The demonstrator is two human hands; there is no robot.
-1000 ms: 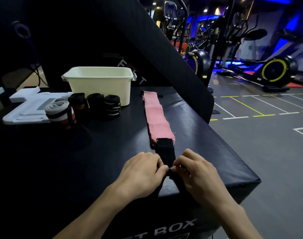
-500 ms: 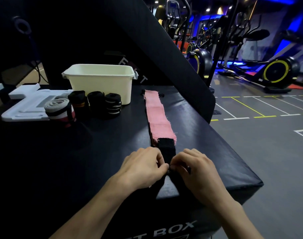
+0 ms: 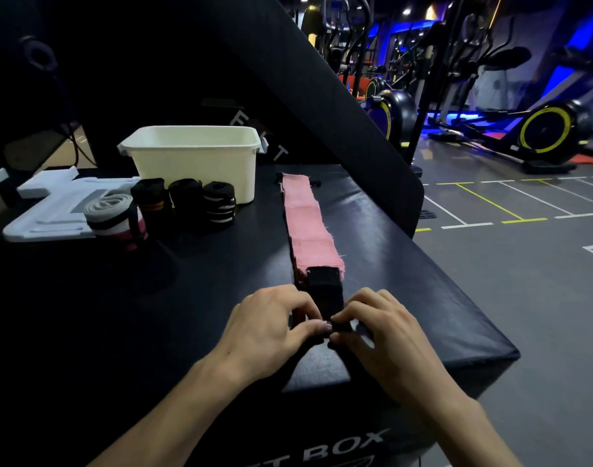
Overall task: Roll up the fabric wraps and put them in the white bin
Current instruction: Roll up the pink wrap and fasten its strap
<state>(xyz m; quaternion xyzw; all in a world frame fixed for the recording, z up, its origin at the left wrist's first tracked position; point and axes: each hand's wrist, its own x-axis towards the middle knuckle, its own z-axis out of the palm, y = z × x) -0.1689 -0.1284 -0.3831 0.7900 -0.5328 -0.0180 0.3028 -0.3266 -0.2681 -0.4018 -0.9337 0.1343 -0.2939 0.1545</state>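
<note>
One pink wrap point(image 3: 305, 224) lies flat along the black box top point(image 3: 406, 264), black end point(image 3: 323, 291) nearest the person. Left hand point(image 3: 271, 328) and right hand point(image 3: 379, 335) both pinch that end between thumb and fingertips; roll looks barely started. Four rolled wraps point(image 3: 167, 207) stand beside the white bin point(image 3: 195, 160), none visibly inside, so binning all five looks to remain. White foam tray point(image 3: 49, 210) sits left of them. Readable text: "BOX" on the box front, preceding letters cut off; faint letters on the slanted pad point(image 3: 322, 96), unreadable.
</note>
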